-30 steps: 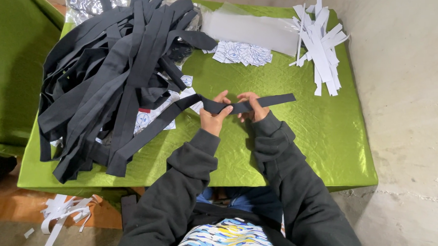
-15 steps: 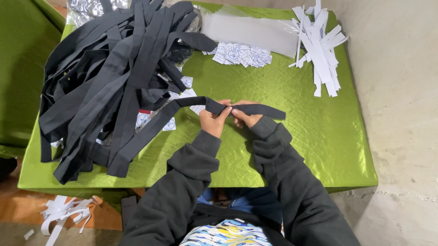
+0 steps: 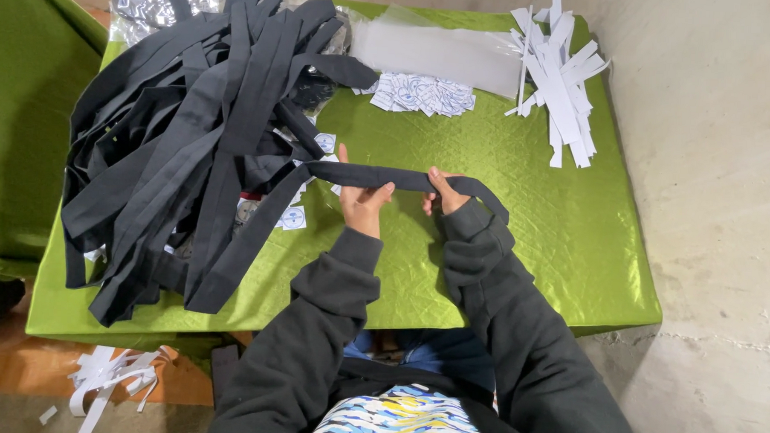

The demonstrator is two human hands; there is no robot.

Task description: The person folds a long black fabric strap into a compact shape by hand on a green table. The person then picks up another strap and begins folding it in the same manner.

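Holding a long flat strip of black fabric [image 3: 403, 178] taut above the green quilted tablecloth [image 3: 520, 247], the left hand [image 3: 362, 199] pinches it between thumb and fingers, and the right hand [image 3: 444, 193] grips it just beside, fingers curled over the band. Left of the hands, the strip's far end runs into the big tangled heap of black strips [image 3: 192, 133]; a pull could snag there and drag others along, scattering the small round white stickers [image 3: 293, 217] near the heap.
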